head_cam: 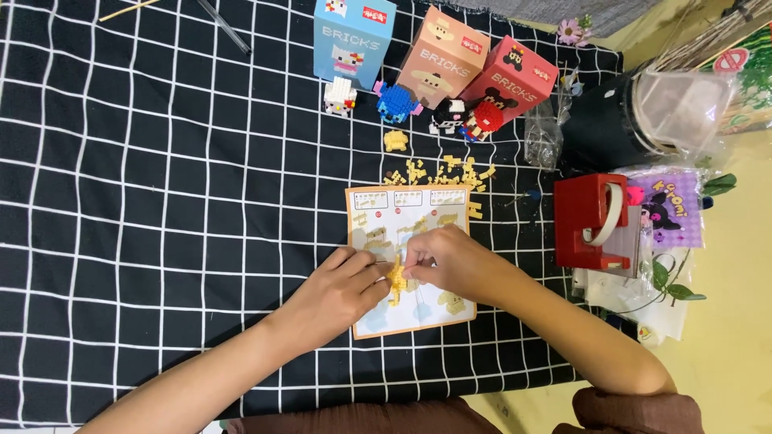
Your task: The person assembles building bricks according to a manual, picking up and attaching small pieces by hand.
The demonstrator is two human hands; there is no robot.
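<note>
head view | left hand and right hand are pinching a small yellow brick model between fingertips, steadying it over the paper guide | loose yellow bricks are lying beyond on the checked cloth | three boxes are standing behind finished figures

A black cloth with a white grid covers the surface; a pale yellow floor shows past its right edge. On the cloth lie an instruction sheet, a scatter of loose yellow bricks just above the sheet, three upright boxes, blue, peach and red, and four small brick figures at their feet; a clear plastic bag, a black container and a red tape dispenser sit toward the right edge.
</note>
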